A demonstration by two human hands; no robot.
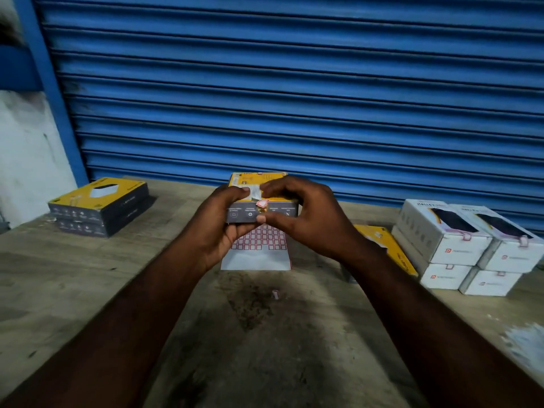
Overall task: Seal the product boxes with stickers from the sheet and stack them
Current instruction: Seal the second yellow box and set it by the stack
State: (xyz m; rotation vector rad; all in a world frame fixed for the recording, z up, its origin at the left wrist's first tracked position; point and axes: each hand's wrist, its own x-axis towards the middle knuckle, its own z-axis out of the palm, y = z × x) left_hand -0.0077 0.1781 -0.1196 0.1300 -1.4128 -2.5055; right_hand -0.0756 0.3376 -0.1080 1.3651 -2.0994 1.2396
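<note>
Far left of the wooden table (88, 290): two yellow-and-grey boxes (100, 206) stacked one on the other, lying flat, well apart from the hands.

Centre: both hands raised above the table, holding one yellow-and-grey product box (259, 198) between them. Left hand (219, 228) grasps the box's left end, thumb on the top face, fingers curled under the grey near side. Right hand (306, 217) grasps the right end, fingers arched over the top, thumb pressed against the grey near face. A small red-edged sticker (261, 204) sits at the top edge of that near face, folded over the seam, just beside the right fingertips; whether a fingertip touches it cannot be told. A white label shows on the yellow top, between the two thumbs.

Below the held box, flat on the table: the sticker sheet (259, 248), white with rows of red-bordered squares, its far part hidden by the box and hands. Nearer still, one loose sticker scrap (275, 294) lies on a dark stain.

Right of the right wrist: another yellow box (382, 245) lying flat, partly hidden by the forearm. Far right: four white boxes (468, 248), two stacks of two, side by side and touching, each with a red-edged sticker over its flap.

Behind the table: blue roller shutter (294, 83).
</note>
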